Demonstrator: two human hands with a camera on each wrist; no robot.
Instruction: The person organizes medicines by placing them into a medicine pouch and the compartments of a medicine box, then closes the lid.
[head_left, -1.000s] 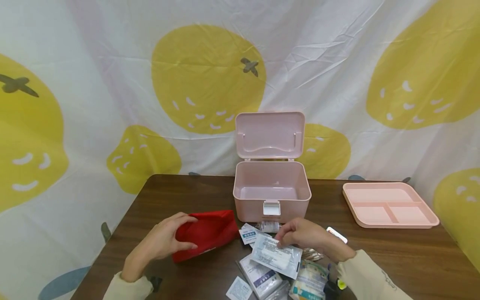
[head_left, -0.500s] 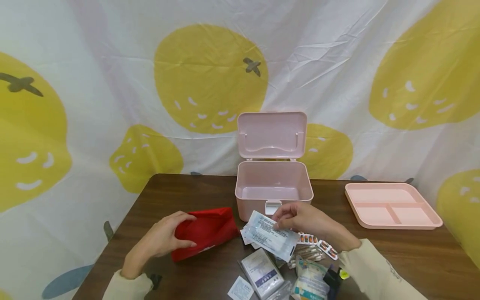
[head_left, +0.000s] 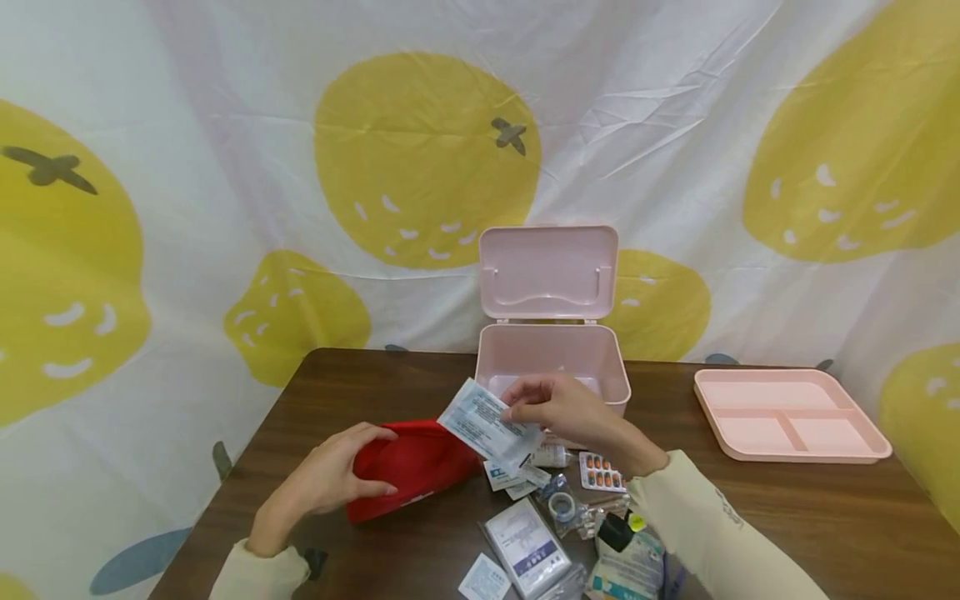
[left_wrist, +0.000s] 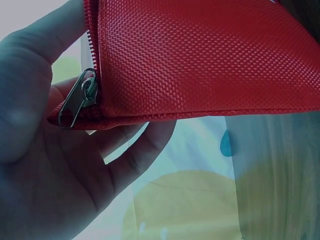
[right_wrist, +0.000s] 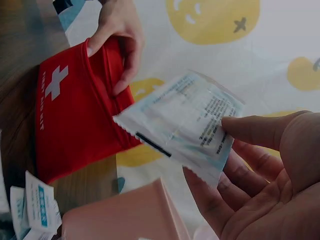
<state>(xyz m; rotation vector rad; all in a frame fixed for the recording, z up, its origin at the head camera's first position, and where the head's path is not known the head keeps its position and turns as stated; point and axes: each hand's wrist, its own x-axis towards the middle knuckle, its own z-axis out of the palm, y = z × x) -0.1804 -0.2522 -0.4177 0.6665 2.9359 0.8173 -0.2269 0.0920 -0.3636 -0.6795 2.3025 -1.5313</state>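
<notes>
My left hand (head_left: 326,475) grips a red first aid pouch (head_left: 420,467) near its opening. In the left wrist view the pouch's metal zipper pull (left_wrist: 77,102) lies beside the palm. From the right wrist view, the pouch (right_wrist: 65,120) shows a white cross, and its unzipped mouth is spread by thumb and fingers. Between thumb and fingers my right hand (head_left: 573,417) pinches a flat white-and-blue printed packet (head_left: 480,421), tilted in the air just right of the pouch. The packet's contents are hidden.
Behind stands a pink box (head_left: 551,350) with its lid raised. A pink divided tray (head_left: 787,396) lies at the right. In front are a pill blister pack (head_left: 600,472), a tape roll (head_left: 561,507), a white packaged item (head_left: 527,546), small sachets (head_left: 483,577) and a bagged item (head_left: 630,567).
My right hand has lifted the packet off the pile and carried it up and left toward the pouch. The blister pack and tape roll have come into view. My left hand stays on the pouch.
</notes>
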